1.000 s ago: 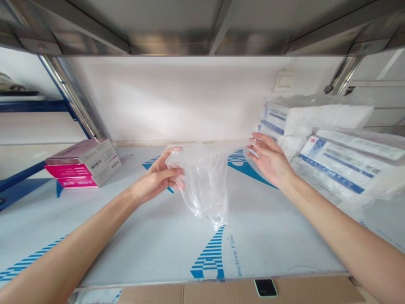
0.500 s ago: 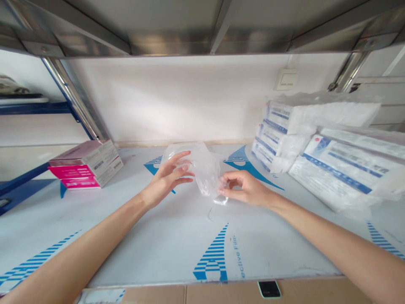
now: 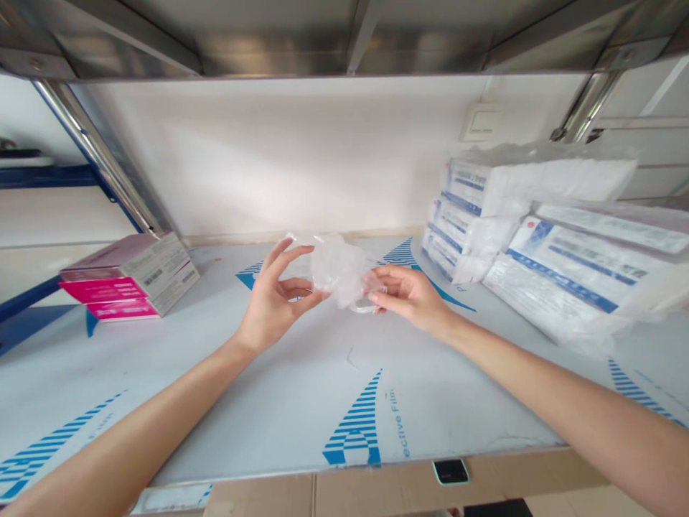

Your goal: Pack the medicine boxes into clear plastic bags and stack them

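A crumpled clear plastic bag (image 3: pixel 340 269) is bunched between my two hands near the middle of the shelf. My left hand (image 3: pixel 283 283) curves round the bag's left side, with the index finger raised and the thumb against the lower edge. Its other fingers are curled behind the thin plastic, and their exact contact is hard to see. My right hand (image 3: pixel 401 291) pinches the bag's right end between thumb and fingers.
Pink-and-white boxes (image 3: pixel 132 276) are stacked at the left. Plastic-wrapped white-and-blue packs (image 3: pixel 575 262) are piled at the right. A metal shelf (image 3: pixel 280 43) hangs overhead. A dark phone-like object (image 3: pixel 451 472) lies on cardboard (image 3: pixel 269 495) below the front edge.
The bag has gone from loosely spread out to a smaller bunch. My left hand has turned and curled round its left side. My right hand still pinches the right end.
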`<action>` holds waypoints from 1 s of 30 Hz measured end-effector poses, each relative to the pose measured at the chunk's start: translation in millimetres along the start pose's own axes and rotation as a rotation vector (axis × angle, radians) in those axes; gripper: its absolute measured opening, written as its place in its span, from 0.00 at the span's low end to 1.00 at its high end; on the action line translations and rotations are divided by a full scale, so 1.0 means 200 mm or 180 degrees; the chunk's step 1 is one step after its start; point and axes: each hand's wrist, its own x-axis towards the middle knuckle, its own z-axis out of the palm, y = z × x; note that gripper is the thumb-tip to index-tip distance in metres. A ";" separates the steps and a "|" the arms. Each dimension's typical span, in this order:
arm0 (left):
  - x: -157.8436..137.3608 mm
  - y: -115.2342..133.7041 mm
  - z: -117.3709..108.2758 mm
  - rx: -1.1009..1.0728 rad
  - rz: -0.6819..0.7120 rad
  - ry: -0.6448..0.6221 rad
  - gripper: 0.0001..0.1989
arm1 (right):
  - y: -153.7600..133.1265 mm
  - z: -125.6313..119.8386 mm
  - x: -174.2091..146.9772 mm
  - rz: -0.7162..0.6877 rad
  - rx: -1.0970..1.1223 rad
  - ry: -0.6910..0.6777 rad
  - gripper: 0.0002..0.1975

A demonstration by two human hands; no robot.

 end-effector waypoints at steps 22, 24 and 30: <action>0.09 0.00 -0.16 0.2070 0.0469 0.0951 0.06 | -0.12 -0.30 0.01 -0.1574 -0.2478 0.0268 0.22; 0.10 0.00 -0.17 0.2050 0.0332 0.1098 0.07 | -0.14 -0.28 0.00 -0.1496 -0.2253 -0.0106 0.24; 0.12 -0.01 -0.17 0.0222 -0.0695 0.0744 0.10 | -0.22 -0.18 -0.04 -0.1330 -0.1986 -0.1017 0.21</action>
